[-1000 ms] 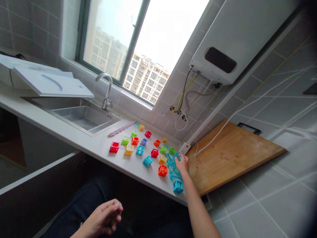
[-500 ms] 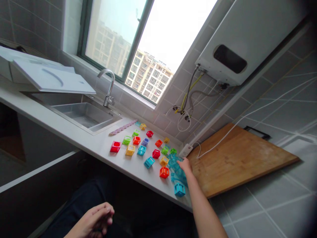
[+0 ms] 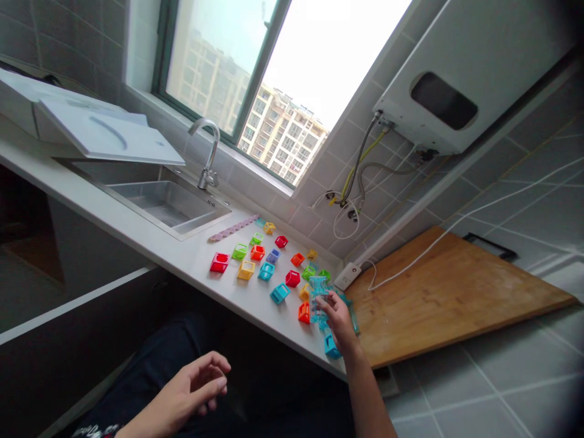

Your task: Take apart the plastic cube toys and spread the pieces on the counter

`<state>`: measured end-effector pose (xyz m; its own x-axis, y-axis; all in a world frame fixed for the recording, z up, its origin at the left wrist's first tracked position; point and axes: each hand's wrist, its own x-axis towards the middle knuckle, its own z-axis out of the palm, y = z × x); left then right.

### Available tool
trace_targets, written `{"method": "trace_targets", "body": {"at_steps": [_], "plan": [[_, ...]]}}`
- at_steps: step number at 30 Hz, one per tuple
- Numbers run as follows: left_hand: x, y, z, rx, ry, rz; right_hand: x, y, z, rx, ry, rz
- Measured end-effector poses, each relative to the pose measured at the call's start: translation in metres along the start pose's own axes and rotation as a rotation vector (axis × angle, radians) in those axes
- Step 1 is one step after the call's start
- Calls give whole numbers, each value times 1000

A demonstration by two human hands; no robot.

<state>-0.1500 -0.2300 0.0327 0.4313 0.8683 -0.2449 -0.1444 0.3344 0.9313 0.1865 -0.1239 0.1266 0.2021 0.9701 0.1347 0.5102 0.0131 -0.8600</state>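
Several small hollow plastic cubes in red, green, yellow, blue and orange (image 3: 246,270) lie spread over the white countertop (image 3: 191,258). My right hand (image 3: 336,316) is closed around a clear light-blue plastic piece (image 3: 318,295) and holds it above the counter, beside an orange cube (image 3: 303,312) and over a blue cube (image 3: 330,348). My left hand (image 3: 194,383) hangs low over my lap, fingers loosely curled, with nothing in it. A pink strip of linked pieces (image 3: 233,229) lies near the sink.
A steel sink (image 3: 164,207) with a tap (image 3: 206,152) sits left of the cubes. A wooden board (image 3: 438,292) leans at the right, with a white cable and power strip (image 3: 347,275) beside it. A white water heater (image 3: 460,79) hangs above.
My right hand has closed on the light-blue piece and lifted it off the counter toward me. My left hand rose slightly. The view shifted a little.
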Motion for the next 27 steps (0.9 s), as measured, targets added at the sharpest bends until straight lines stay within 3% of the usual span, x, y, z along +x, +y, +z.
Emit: {"method": "trace_targets", "body": {"at_steps": [2,6,9,13,17,22,25,27], "plan": [[-8,20,5,124,-20,117,-40,-16,22,213,-262,-29],[-19,57,21,274,1,251,-96,-51,51,362,-605,-54],[-20,70,32,295,24,302,-112,-66,61,361,-686,-65],[-14,75,34,322,42,325,-110,-62,65,297,-667,-91],[-1,75,19,337,114,345,-82,-39,58,326,-532,-62],[24,65,4,226,2,191,-6,-13,32,209,-316,-1],[53,70,16,294,-147,165,52,-6,23,7,-197,-56],[83,85,33,351,-352,246,93,-3,26,-99,-142,-88]]}}
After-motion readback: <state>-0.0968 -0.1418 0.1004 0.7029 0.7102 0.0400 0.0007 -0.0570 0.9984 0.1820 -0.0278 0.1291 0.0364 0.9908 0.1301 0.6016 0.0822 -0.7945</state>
